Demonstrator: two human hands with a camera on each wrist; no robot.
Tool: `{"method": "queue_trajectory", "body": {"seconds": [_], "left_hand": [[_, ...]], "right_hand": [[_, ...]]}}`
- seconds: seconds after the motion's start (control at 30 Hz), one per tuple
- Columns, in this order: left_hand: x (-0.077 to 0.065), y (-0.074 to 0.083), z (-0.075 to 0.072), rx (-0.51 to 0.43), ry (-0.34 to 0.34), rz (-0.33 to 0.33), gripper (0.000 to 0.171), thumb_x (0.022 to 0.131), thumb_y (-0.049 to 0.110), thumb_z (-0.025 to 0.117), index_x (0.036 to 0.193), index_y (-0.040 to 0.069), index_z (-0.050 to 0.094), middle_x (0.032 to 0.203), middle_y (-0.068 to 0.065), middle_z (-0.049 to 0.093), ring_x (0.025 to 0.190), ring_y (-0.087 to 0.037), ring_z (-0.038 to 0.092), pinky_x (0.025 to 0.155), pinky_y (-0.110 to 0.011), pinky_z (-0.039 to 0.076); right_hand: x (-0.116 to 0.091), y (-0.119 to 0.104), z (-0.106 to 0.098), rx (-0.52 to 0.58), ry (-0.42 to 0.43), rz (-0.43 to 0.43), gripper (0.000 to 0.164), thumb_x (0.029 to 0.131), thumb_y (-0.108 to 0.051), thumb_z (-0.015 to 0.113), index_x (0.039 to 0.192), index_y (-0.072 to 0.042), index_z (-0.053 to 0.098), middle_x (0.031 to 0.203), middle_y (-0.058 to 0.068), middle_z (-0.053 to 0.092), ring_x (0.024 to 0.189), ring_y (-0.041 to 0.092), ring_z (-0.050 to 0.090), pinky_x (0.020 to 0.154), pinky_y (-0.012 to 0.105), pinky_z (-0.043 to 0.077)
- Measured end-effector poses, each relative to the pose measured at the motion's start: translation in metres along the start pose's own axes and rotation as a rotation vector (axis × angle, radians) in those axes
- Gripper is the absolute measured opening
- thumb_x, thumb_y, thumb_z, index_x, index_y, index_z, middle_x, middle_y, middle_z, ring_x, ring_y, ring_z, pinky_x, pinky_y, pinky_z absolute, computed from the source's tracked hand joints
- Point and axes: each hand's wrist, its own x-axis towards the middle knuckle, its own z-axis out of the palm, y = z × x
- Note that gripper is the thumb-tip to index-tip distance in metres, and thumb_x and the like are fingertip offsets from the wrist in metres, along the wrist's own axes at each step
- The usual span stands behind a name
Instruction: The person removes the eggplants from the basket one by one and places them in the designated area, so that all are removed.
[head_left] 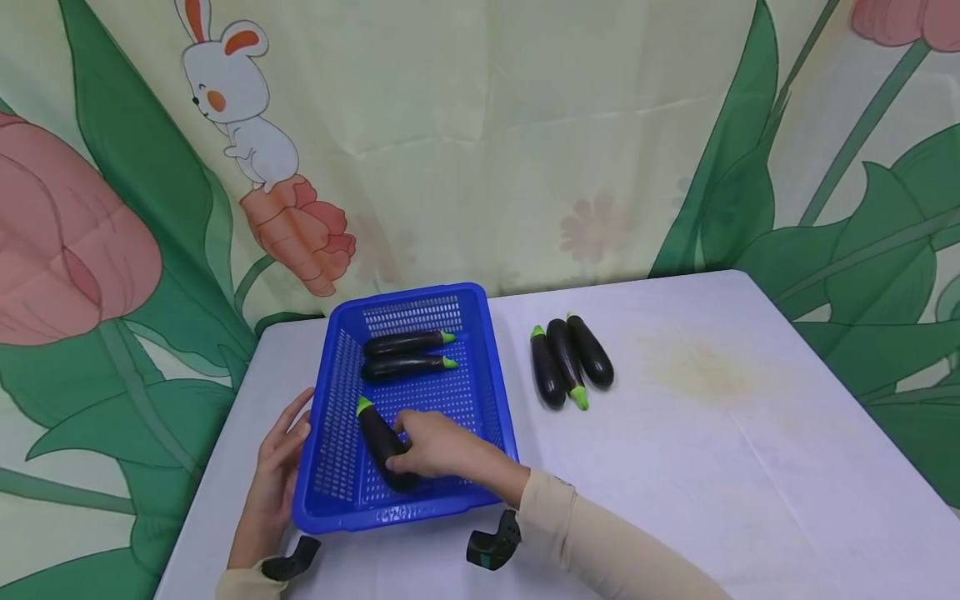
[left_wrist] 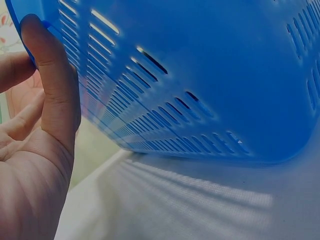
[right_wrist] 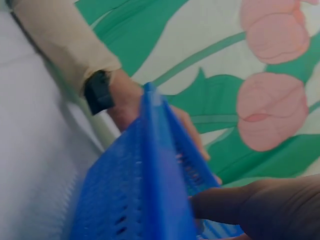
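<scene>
Inside the blue plastic basket (head_left: pixel 360 518), my right hand (head_left: pixel 435 446) grips an eggplant (head_left: pixel 377 437) near its thick lower end, and its green stem points up and left. Two more eggplants (head_left: pixel 405 367) lie side by side at the back of the basket, stems to the right. My left hand (head_left: pixel 272 479) holds the basket's left rim; the left wrist view shows its thumb (left_wrist: pixel 50 75) at the rim and fingers on the other side. In the right wrist view the basket wall hides most of what the right hand (right_wrist: pixel 265 207) grips.
Three eggplants (head_left: pixel 564 362) lie close together on the white tablecloth (head_left: pixel 675 483), right of the basket. Behind the table hangs a printed cloth (head_left: pixel 465 167) with a rabbit and flowers. A dark wrist device (head_left: pixel 495 542) hangs under the right sleeve, close to the basket's front corner.
</scene>
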Motion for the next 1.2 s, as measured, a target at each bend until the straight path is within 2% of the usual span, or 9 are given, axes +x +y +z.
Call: {"method": "queue_trajectory", "body": {"seconds": [0.13, 0.37, 0.53, 0.73, 0.87, 1.07, 1.2], "left_hand": [[0.001, 0.001, 0.002, 0.015, 0.021, -0.006, 0.055, 0.113, 0.013, 0.032, 0.167, 0.02, 0.023, 0.139, 0.004, 0.062, 0.118, -0.012, 0.069, 0.092, -0.032, 0.063], [0.0, 0.001, 0.002, 0.05, 0.053, -0.011, 0.055, 0.113, 0.014, 0.032, 0.167, 0.02, 0.021, 0.139, 0.006, 0.063, 0.117, -0.011, 0.07, 0.09, -0.031, 0.064], [0.001, 0.001, 0.001, 0.01, 0.016, -0.004, 0.054, 0.113, 0.012, 0.031, 0.166, 0.022, 0.026, 0.139, 0.004, 0.063, 0.117, -0.013, 0.071, 0.09, -0.033, 0.064], [0.0, 0.002, 0.001, -0.048, -0.03, 0.007, 0.056, 0.113, 0.009, 0.029, 0.168, 0.018, 0.019, 0.138, 0.002, 0.063, 0.117, -0.014, 0.071, 0.09, -0.032, 0.064], [0.0, 0.001, 0.0, -0.047, -0.022, 0.005, 0.057, 0.113, 0.009, 0.029, 0.168, 0.018, 0.018, 0.137, 0.002, 0.064, 0.116, -0.014, 0.071, 0.09, -0.033, 0.064], [0.001, 0.001, -0.001, -0.043, -0.019, 0.009, 0.057, 0.113, 0.009, 0.029, 0.168, 0.017, 0.017, 0.137, 0.002, 0.064, 0.116, -0.014, 0.072, 0.09, -0.034, 0.064], [0.001, 0.0, -0.002, -0.032, -0.019, 0.009, 0.056, 0.113, 0.01, 0.03, 0.167, 0.018, 0.02, 0.138, 0.002, 0.064, 0.117, -0.015, 0.072, 0.091, -0.035, 0.064]], "right_hand": [[-0.005, 0.002, -0.012, 0.054, -0.019, 0.008, 0.047, 0.094, -0.023, 0.08, 0.134, -0.007, 0.062, 0.108, 0.013, 0.073, 0.079, 0.017, 0.067, 0.072, 0.031, 0.063], [-0.016, 0.007, -0.033, 0.098, -0.035, -0.027, 0.048, 0.095, -0.024, 0.078, 0.136, -0.007, 0.061, 0.111, 0.013, 0.072, 0.076, 0.017, 0.071, 0.074, 0.03, 0.063], [-0.023, 0.012, -0.048, 0.153, -0.03, -0.038, 0.047, 0.096, -0.023, 0.077, 0.137, -0.008, 0.06, 0.112, 0.011, 0.07, 0.079, 0.023, 0.074, 0.076, 0.034, 0.063], [-0.032, 0.02, -0.064, 0.229, -0.009, -0.055, 0.046, 0.096, -0.022, 0.077, 0.137, -0.009, 0.061, 0.115, 0.012, 0.068, 0.08, 0.022, 0.074, 0.075, 0.034, 0.064], [-0.036, 0.029, -0.073, 0.275, -0.005, -0.071, 0.047, 0.096, -0.021, 0.077, 0.138, -0.009, 0.059, 0.119, 0.013, 0.067, 0.081, 0.021, 0.073, 0.076, 0.034, 0.065], [-0.041, 0.042, -0.083, 0.317, -0.006, -0.069, 0.051, 0.095, -0.024, 0.077, 0.14, -0.009, 0.058, 0.121, 0.013, 0.068, 0.081, 0.021, 0.075, 0.086, 0.041, 0.065], [-0.046, 0.051, -0.092, 0.337, 0.005, -0.056, 0.052, 0.096, -0.024, 0.077, 0.142, -0.01, 0.058, 0.121, 0.013, 0.068, 0.086, 0.02, 0.075, 0.086, 0.039, 0.065]]}}
